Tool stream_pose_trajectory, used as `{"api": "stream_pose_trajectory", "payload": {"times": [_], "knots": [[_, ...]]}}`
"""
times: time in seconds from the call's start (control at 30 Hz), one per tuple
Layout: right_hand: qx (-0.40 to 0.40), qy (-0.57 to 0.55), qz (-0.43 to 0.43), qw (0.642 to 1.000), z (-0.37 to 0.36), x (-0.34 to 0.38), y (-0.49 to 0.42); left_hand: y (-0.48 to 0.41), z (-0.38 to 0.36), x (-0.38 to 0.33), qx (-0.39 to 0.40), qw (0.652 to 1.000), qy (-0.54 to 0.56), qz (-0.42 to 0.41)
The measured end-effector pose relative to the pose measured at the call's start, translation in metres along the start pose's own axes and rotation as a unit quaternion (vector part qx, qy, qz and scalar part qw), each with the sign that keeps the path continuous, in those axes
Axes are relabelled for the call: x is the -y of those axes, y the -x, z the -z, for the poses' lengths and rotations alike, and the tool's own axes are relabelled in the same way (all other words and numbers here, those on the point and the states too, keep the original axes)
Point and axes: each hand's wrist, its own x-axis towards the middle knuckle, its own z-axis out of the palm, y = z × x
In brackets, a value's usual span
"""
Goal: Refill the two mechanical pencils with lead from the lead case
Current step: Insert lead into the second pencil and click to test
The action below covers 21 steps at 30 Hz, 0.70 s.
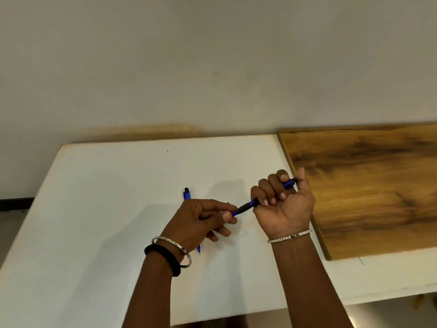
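- Right hand (282, 204) fisted palm-up around a blue mechanical pencil (264, 198), fingers (272, 189) curled fully over the barrel, thumb up at the far end by the black cap.
- Held pencil slanted across the scene, cap end far and right, black grip and tip end near and left, raised above the bench (106, 209).
- Left hand (203, 221) at the tip end of that pencil, thumb and forefinger pinched shut on the blue tip section just beyond the black grip; other fingers loosely bent underneath.
- Second blue mechanical pencil (187, 194) flat on the bench, running far to near, black cap at the far end, tip showing near the left wrist, middle hidden under the left hand.
- Lead case not discernible anywhere; hidden or out of view, cannot tell which.
- Silver bangle (175, 245) and black band (163, 258) on the left wrist, thin silver bracelet (289, 236) on the right wrist.
- Wooden board (366, 185) lying on the right part of the white bench, its left edge just beside the right hand.
- Plain pale wall (212, 55) beyond the far edge of the bench.
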Motion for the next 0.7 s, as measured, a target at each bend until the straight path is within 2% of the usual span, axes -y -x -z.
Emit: {"api": "stream_pose_trajectory", "payload": {"times": [0.17, 0.37, 0.7], "knots": [[-0.005, -0.008, 0.019, 1.000, -0.0010, 0.0076, 0.0012, 0.0027, 0.0009, -0.0018, 0.037, 0.997, 0.054, 0.035], [-0.004, -0.028, 0.026, 0.999, -0.0050, 0.0083, 0.0000, 0.0064, 0.0039, -0.0036, 0.049, 0.993, 0.107, 0.017], [0.002, -0.039, 0.025, 0.999, -0.0064, 0.0083, 0.0002, 0.0091, 0.0047, -0.0053, 0.056, 0.991, 0.122, 0.016]]}}
